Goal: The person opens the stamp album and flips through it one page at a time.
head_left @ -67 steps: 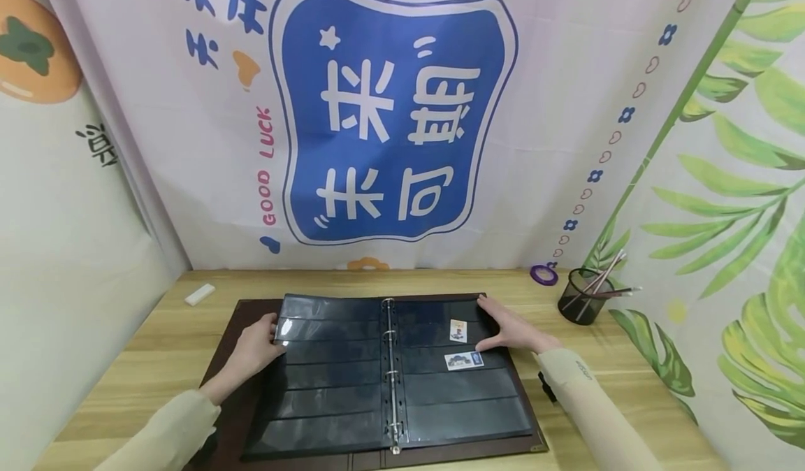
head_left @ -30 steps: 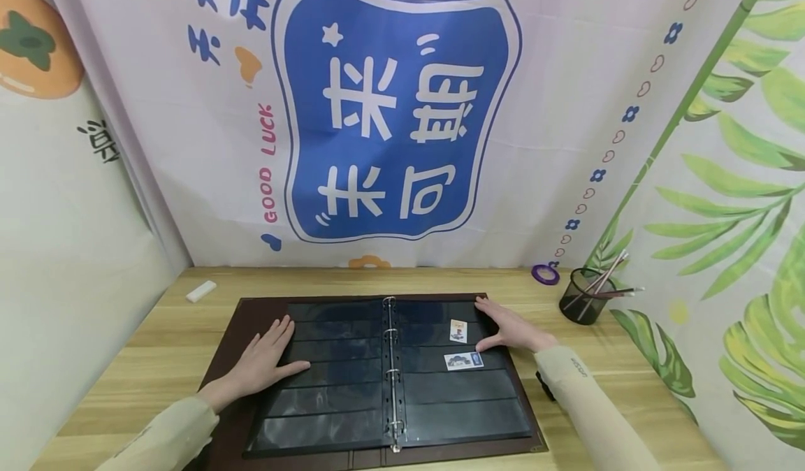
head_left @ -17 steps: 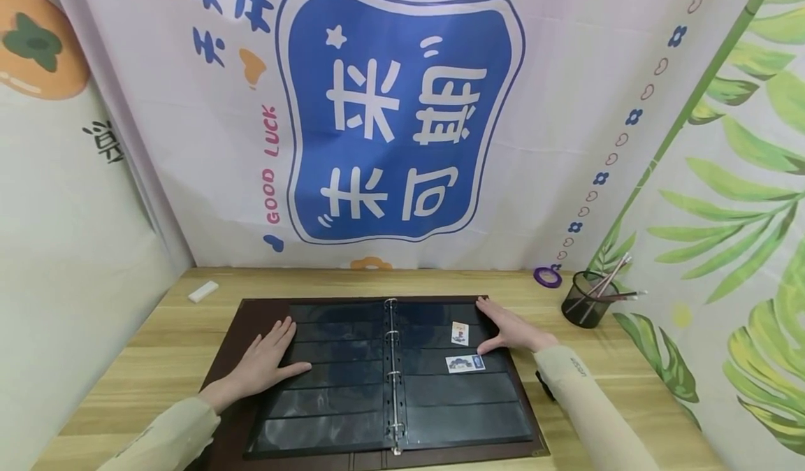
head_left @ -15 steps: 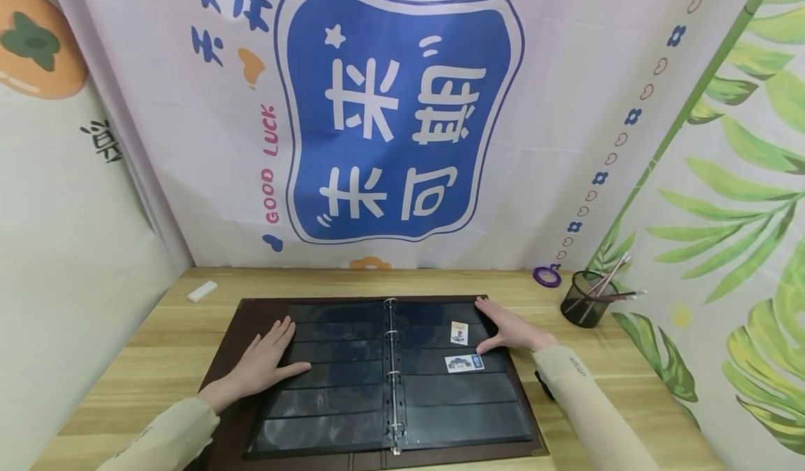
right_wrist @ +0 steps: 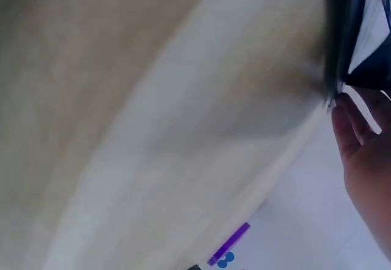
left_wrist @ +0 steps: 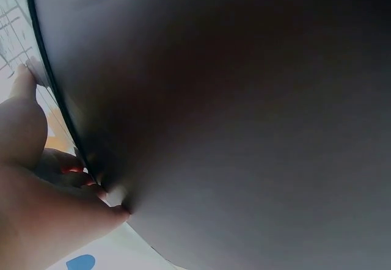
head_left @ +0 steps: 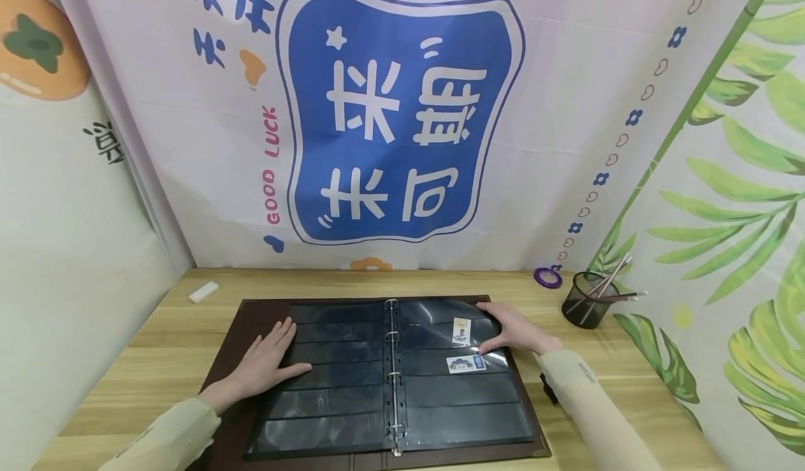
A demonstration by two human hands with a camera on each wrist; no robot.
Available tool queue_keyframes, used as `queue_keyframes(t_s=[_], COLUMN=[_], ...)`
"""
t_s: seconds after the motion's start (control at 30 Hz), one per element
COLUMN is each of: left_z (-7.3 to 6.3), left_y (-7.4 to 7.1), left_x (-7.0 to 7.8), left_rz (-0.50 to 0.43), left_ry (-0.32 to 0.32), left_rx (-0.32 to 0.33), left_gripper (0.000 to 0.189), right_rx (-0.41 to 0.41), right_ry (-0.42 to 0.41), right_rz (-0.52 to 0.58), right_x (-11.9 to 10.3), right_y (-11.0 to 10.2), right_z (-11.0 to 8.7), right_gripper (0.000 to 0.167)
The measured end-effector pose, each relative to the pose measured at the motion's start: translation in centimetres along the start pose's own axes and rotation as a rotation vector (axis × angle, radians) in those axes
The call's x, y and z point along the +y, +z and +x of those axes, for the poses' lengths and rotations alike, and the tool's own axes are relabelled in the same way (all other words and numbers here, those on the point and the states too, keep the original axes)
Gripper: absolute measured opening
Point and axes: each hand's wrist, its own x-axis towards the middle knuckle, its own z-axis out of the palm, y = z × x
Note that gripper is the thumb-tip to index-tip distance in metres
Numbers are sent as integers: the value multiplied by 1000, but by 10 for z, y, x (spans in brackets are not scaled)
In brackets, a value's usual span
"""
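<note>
- Across the tabletop point(head_left: 141, 349) a dark brown binder point(head_left: 251, 317) lies open, black pocket pages either side of its metal rings point(head_left: 394, 380).
- Left hand point(head_left: 260, 359): fingers extended and thumb apart, resting over the outer edge of the left page point(head_left: 333, 377).
- Right hand point(head_left: 516, 328): thumb and fingers spread at the outer edge of the right page point(head_left: 462, 390), which bows near its top corner; whether they pinch it cannot be told.
- Two small printed cards sit on that page, an upper card point(head_left: 461, 331) and a wider lower card point(head_left: 466, 364) near the right thumb; their print is too small to read.
- Lettering on the right sleeve point(head_left: 581, 383) is illegible.
- Behind, pink "GOOD LUCK" point(head_left: 270, 163) runs upward beside a blue panel point(head_left: 393, 153) bearing white characters, 未来可期.
</note>
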Motion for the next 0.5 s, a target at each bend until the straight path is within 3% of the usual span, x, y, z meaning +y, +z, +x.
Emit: queue_keyframes(t_s=[0.2,0.37,0.5], left_z=[0,0,0], left_y=[0,0,0], left_x=[-1,-1,0], left_rz=[-3,-2,-1], left_ry=[-3,-4,-7], left_rx=[-2,-3,-11], left_gripper=[95,96,96], right_rx=[-31,-53,-22], right_ry=[13,48,60], right_rz=[17,117,206], right_x=[-6,-9,-12], right_y=[-10,-13,-12], right_z=[-1,-2,-3], right_gripper=[104,108,107])
